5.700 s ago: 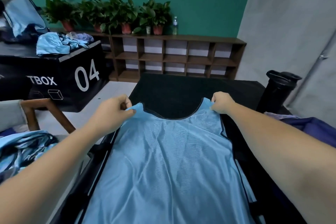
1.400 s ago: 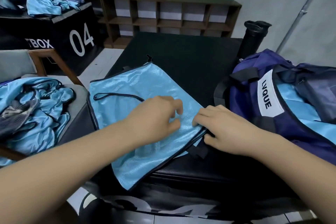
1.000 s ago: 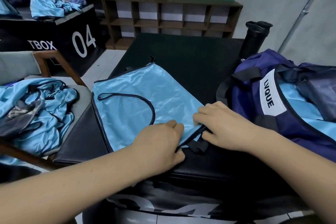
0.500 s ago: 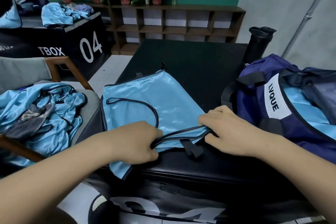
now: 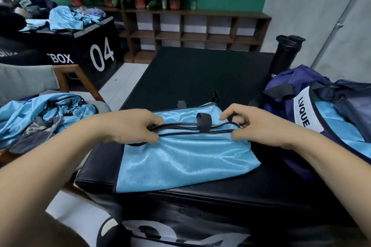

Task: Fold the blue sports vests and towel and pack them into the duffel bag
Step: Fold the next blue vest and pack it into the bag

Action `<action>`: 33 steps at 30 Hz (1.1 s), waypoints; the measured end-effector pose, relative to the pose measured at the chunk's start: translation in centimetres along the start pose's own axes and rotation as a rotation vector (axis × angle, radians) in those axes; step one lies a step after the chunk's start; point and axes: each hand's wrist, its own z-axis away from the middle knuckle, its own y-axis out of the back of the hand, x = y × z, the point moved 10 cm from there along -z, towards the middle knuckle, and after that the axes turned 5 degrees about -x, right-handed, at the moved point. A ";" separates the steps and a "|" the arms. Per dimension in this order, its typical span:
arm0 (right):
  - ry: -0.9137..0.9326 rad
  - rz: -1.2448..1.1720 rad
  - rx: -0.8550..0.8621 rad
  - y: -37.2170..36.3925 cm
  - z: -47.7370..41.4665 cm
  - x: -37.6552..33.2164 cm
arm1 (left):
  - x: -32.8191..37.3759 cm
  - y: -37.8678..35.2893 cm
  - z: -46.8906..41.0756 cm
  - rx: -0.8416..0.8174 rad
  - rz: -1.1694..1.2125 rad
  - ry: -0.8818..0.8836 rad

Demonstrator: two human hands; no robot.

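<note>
Folded blue vest (image 5: 180, 154) flat on black pad; open navy duffel bag (image 5: 285, 106) beside, blue fabric inside.

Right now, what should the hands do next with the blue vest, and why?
Probably lay the pinched edge down and smooth it flat: the left hand and right hand pinch the dark trim of the blue vest mid-fold, and the open duffel bag sits just right.

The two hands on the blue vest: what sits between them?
Head view: the dark-trimmed edges of the folded blue vest run from the left hand to the right hand, crossed midway by a dark strap loop.
</note>
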 end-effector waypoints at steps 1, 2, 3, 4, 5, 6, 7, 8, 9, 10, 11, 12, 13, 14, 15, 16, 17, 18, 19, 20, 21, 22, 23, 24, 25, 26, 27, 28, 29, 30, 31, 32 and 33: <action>-0.017 0.005 0.018 0.3 -0.4 0.3 | -0.4 0.4 -0.3 0.023 0.001 0.012; -0.027 0.007 0.035 0.6 -0.9 0.6 | -0.9 0.7 -0.6 0.042 0.004 0.024; -0.032 0.011 0.052 0.9 -1.4 0.8 | -1.3 1.1 -0.9 0.065 0.005 0.036; -0.032 0.020 0.073 1.3 -1.9 0.9 | -1.6 1.5 -1.2 0.086 0.003 0.046; -0.031 0.038 0.103 1.7 -2.4 0.9 | -2.0 1.8 -1.4 0.106 0.002 0.054; -0.029 0.063 0.141 2.2 -2.9 0.9 | -2.4 2.2 -1.7 0.123 0.006 0.060; -0.028 0.097 0.185 2.7 -3.4 0.9 | -2.9 2.6 -1.9 0.140 0.014 0.069; -0.027 0.131 0.231 3.0 -3.8 0.9 | -3.5 3.1 -2.2 0.157 0.023 0.081; -0.024 0.157 0.274 3.3 -4.1 0.9 | -4.1 3.5 -2.4 0.176 0.032 0.093; -0.022 0.169 0.314 3.4 -4.3 1.0 | -4.6 3.9 -2.6 0.195 0.041 0.105; -0.020 0.171 0.351 3.3 -4.5 1.1 | -5.0 4.1 -2.8 0.211 0.049 0.115; -0.013 0.175 0.384 3.2 -4.7 1.2 | -5.3 4.4 -3.1 0.227 0.052 0.124; -0.004 0.197 0.414 3.0 -4.8 1.1 | -5.6 4.5 -3.4 0.240 0.048 0.134; 0.006 0.241 0.441 2.9 -5.0 1.1 | -5.9 4.6 -3.8 0.251 0.034 0.147; 0.015 0.299 0.465 2.7 -5.2 0.9 | -6.2 4.7 -4.1 0.260 0.009 0.162; 0.019 0.361 0.484 2.6 -5.4 0.9 | -6.4 4.8 -4.4 0.267 -0.018 0.178; 0.017 0.432 0.497 2.4 -5.6 0.9 | -6.7 4.8 -4.6 0.272 -0.038 0.190; 0.010 0.519 0.512 2.2 -5.8 0.9 | -7.0 4.9 -4.8 0.277 -0.048 0.201; 0.006 0.615 0.535 2.0 -5.9 1.0 | -7.4 5.0 -5.0 0.284 -0.062 0.212; 0.017 0.695 0.561 1.7 -5.8 1.0 | -7.7 5.1 -5.0 0.297 -0.088 0.223; 0.044 0.738 0.585 1.4 -5.6 0.9 | -8.0 5.3 -5.1 0.316 -0.120 0.233; 0.083 0.748 0.601 1.0 -5.3 0.6 | -8.3 5.6 -5.1 0.340 -0.146 0.242; 0.124 0.738 0.604 0.7 -5.0 0.1 | -8.6 5.9 -5.0 0.365 -0.163 0.252; 0.163 0.725 0.598 0.3 -4.7 -0.3 | -8.9 6.2 -4.9 0.390 -0.179 0.262; 0.199 0.721 0.582 -0.2 -4.6 -0.8 | -9.1 6.5 -4.9 0.415 -0.198 0.270; 0.234 0.730 0.559 -0.8 -4.6 -1.3 | -9.2 6.9 -4.7 0.439 -0.218 0.277; 0.264 0.747 0.527 -1.5 -4.6 -1.6 | -9.1 7.1 -4.5 0.462 -0.238 0.282; 0.284 0.765 0.488 -2.2 -4.7 -1.7 | -8.9 7.4 -4.3 0.484 -0.259 0.282; 0.289 0.781 0.451 -2.8 -4.8 -1.6 | -8.5 7.5 -4.2 0.508 -0.281 0.273; 0.284 0.794 0.422 -3.3 -4.9 -1.4 | -8.0 7.7 -4.0 0.536 -0.306 0.256; 0.269 0.801 0.398 -3.7 -5.1 -1.1 | -7.2 7.7 -3.9 0.566 -0.330 0.230; 0.251 0.805 0.380 -4.0 -5.2 -0.9 | -6.2 7.6 -3.8 0.591 -0.348 0.190; 0.232 0.812 0.367 -4.2 -5.3 -0.7 | -5.1 7.3 -3.7 0.607 -0.351 0.135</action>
